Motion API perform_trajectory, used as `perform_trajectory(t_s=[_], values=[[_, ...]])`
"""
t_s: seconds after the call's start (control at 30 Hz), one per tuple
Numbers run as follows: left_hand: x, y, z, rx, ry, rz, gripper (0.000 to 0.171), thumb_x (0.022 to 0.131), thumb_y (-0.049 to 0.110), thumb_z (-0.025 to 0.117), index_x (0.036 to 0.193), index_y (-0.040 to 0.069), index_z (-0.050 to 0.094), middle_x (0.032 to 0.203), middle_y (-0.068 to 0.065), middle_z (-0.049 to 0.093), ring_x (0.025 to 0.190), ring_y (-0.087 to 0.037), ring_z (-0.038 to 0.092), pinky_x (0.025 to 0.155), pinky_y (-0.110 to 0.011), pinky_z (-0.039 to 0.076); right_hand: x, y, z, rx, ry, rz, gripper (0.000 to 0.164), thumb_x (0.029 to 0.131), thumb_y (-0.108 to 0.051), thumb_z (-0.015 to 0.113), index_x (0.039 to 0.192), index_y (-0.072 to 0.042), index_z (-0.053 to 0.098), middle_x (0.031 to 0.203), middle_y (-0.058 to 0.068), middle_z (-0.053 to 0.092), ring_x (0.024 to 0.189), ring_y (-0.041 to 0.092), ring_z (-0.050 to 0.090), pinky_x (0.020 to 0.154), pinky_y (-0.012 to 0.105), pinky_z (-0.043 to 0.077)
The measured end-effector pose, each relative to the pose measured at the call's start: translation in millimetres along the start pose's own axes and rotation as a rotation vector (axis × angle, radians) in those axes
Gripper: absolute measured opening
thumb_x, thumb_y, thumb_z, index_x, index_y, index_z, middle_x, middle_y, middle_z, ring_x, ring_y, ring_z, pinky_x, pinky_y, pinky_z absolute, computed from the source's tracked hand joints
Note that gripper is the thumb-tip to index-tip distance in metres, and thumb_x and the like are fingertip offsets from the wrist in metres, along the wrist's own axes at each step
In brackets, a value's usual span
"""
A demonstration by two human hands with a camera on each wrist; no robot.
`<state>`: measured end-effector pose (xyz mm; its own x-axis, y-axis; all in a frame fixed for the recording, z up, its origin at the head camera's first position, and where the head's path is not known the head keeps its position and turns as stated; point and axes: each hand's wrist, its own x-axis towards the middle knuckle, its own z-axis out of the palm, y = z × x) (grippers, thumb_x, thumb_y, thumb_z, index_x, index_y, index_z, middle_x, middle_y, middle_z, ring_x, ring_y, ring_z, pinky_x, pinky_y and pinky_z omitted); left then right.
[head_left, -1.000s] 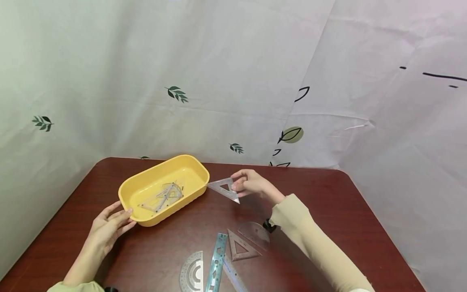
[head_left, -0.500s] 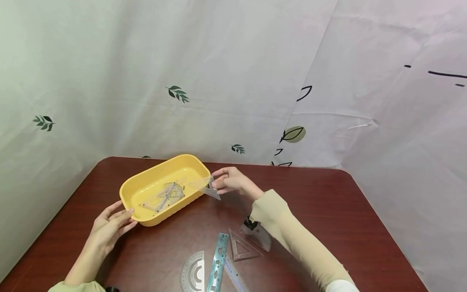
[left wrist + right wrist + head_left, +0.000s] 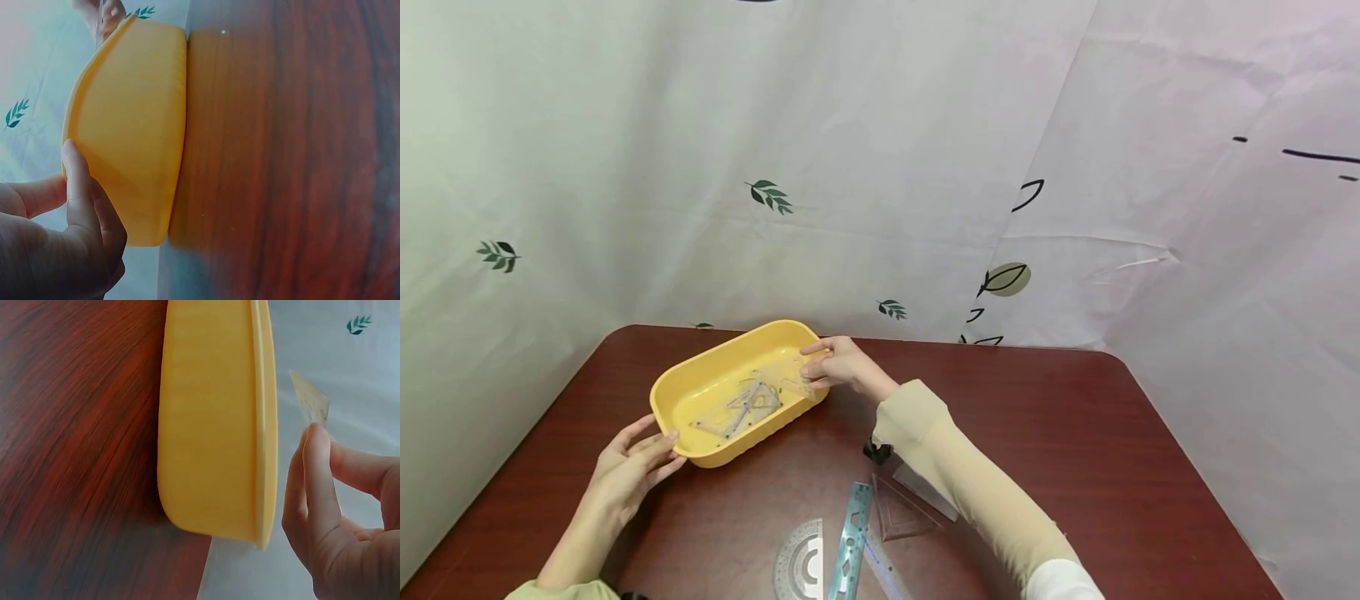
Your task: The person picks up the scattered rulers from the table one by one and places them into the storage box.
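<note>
A yellow plastic basin stands on the dark red table at the back left. My left hand pinches its near-left rim, thumb inside and fingers outside, as the left wrist view also shows. Over the basin's right end, my right hand holds a clear set square between thumb and fingers. In the right wrist view this set square sits higher than the rim. Several clear drawing tools lie overlapping on the basin floor; their exact shapes are hard to make out.
On the table in front lie a clear protractor, a bluish metal ruler, a clear ruler and another set square. My right sleeve partly covers a second protractor. Pale leaf-printed cloth hangs behind the table.
My right hand has moved left with the set square, from beside the basin to above its right end. My left hand keeps its hold on the rim.
</note>
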<state>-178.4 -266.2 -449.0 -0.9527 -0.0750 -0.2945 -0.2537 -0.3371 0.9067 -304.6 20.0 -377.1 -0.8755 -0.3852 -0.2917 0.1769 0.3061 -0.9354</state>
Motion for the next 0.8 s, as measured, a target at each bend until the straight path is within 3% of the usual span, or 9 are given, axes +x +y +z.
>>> perform_trajectory(t_s=[0.33, 0.57, 0.8], values=[[1.0, 0.3, -0.7, 0.004, -0.004, 0.0, 0.042, 0.093, 0.002, 0.061, 0.114, 0.03, 0.037, 0.083, 0.013, 0.066, 0.074, -0.004, 0.066, 0.069, -0.02, 0.06, 16, -1, 27, 0.017, 0.023, 0.001, 0.039, 0.086, 0.003, 0.067, 0.124, 0.0, 0.059, 0.099, 0.019, 0.07, 0.074, 0.016, 0.067, 0.066, 0.029, 0.062], [1.8, -0.1, -0.2, 0.003, -0.005, 0.002, 0.042, 0.093, 0.004, 0.061, 0.114, 0.03, 0.037, 0.084, 0.013, 0.067, 0.075, -0.004, 0.066, 0.069, -0.02, 0.06, 26, -1, 45, -0.027, 0.045, 0.016, 0.035, 0.088, 0.004, 0.064, 0.123, -0.001, 0.058, 0.1, 0.021, 0.07, 0.083, 0.026, 0.071, 0.073, 0.035, 0.062], [1.8, -1.5, -2.6, 0.002, -0.004, -0.005, 0.042, 0.093, 0.003, 0.061, 0.114, 0.03, 0.037, 0.084, 0.013, 0.066, 0.075, -0.004, 0.066, 0.069, -0.02, 0.06, 32, 2, 56, -0.022, 0.062, 0.032, 0.034, 0.089, 0.006, 0.062, 0.122, -0.001, 0.056, 0.097, 0.019, 0.069, 0.079, 0.027, 0.07, 0.075, 0.038, 0.062]])
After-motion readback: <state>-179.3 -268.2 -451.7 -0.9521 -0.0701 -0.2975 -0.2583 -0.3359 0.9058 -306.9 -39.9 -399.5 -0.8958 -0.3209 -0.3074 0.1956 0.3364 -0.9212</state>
